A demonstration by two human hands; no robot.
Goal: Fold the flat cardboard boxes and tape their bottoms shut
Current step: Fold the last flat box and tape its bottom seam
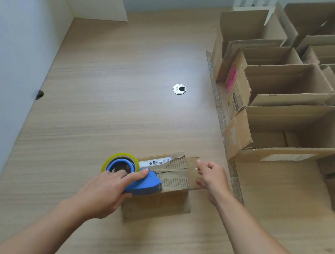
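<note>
The small cardboard box (pixel 165 203) lies bottom-up on the tabletop (pixel 112 98), near the person and a little right of the middle. Its torn flaps are folded shut and face upward.

The left hand (pixel 102 193) clasps the blue tape dispenser (pixel 146 184), which rests on the left end of the box top. The palm covers the handle, the forefinger lies stretched along the upper edge, and the thumb is tucked underneath. The yellow-tinted tape roll (pixel 115 157) sits just beyond the knuckles, on the far left of the dispenser. The left forearm reaches in from the near left.

The right hand (pixel 212 176) hovers at the right end of the box with its fingers curled. Thumb and forefinger pinch the end of the clear tape (pixel 193 174), which runs from the dispenser across the flap seam. The wrist is bent upward and the forearm comes in from the near right.

On the right, a cluster of open assembled boxes (pixel 285 82) stands on a flat cardboard sheet (pixel 268 214). A round cable grommet (pixel 179 89) is set in the tabletop farther away.
</note>
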